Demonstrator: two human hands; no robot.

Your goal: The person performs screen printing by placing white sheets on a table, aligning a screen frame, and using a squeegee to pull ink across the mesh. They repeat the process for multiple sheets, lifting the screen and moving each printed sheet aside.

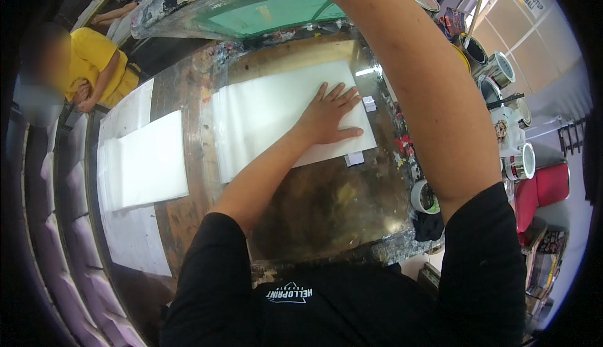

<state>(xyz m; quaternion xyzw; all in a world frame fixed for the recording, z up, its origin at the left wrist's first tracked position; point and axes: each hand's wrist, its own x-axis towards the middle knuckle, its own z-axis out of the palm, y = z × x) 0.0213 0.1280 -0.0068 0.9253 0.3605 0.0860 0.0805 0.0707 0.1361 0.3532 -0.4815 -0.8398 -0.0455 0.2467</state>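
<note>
- A white sheet (pixel 276 111) lies flat on a glass-topped, paint-stained work table (pixel 326 202), near the table's middle and slightly toward the far side.
- The person's left hand (pixel 326 118) rests palm down on the right part of the sheet, fingers spread and flat, pressing it onto the glass.
- The person's right arm (pixel 414 77) reaches up and away to the far side; its hand is out of view, so its state cannot be told.
- Above the far edge of the table a green-meshed printing screen (pixel 270 11) is tilted up, clear of the sheet.
- Judging from this, the sheet is already laid in place and held steady, while the screen is not yet lowered onto it.
- Small pale tabs (pixel 355 158) sit on the glass at the sheet's right edge.
- A stack of white sheets (pixel 147 158) lies well to the left.
- A roll of tape (pixel 424 197) sits at the table's right edge; paint cans (pixel 502 70) stand farther right.
- A person in a yellow shirt (pixel 94 64) sits at the far left.
</note>
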